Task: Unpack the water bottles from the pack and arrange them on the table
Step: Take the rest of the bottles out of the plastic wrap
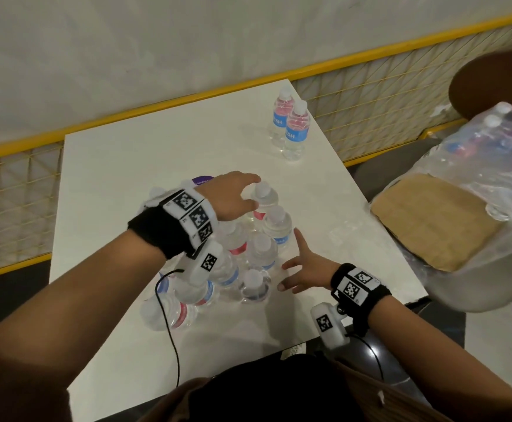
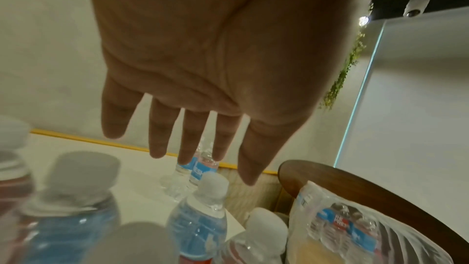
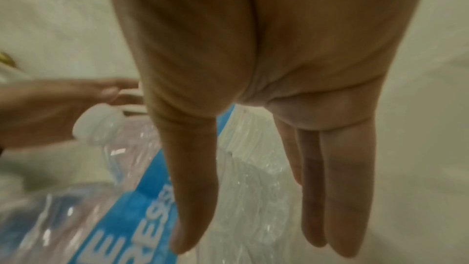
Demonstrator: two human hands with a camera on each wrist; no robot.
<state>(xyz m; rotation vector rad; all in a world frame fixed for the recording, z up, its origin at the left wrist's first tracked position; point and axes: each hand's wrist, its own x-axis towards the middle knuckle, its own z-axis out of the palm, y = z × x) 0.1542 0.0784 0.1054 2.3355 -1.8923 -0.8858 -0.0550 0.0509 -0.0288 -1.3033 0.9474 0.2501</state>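
Bottles, cluster (image 1: pixel 260 251): grouped upright at table centre, white caps, blue/red labels; some hidden under left forearm.
Bottles, pair (image 1: pixel 291 126): stood side by side, touching, near far right corner of table (image 1: pixel 126 166), well apart from cluster.
Far bottle of cluster (image 1: pixel 263 197): upright at far edge of group; cap sits between left thumb and fingers.
Left hand (image 1: pixel 233 199): held over far bottle, fingers spread and straight in wrist view; contact with cap cannot be told; nothing gripped.
Right hand (image 1: pixel 306 269): held low just right of cluster, fingers extended, thumb out; nothing held; contact with bottles cannot be told.
Pack (image 1: pixel 474 190): plastic-wrapped, bottles seen inside, cardboard base (image 1: pixel 434 220) tilted toward camera; placed on a brown chair (image 1: pixel 492 83) right of table.
Background: yellow-railed mesh barrier (image 1: pixel 370 95) behind table.
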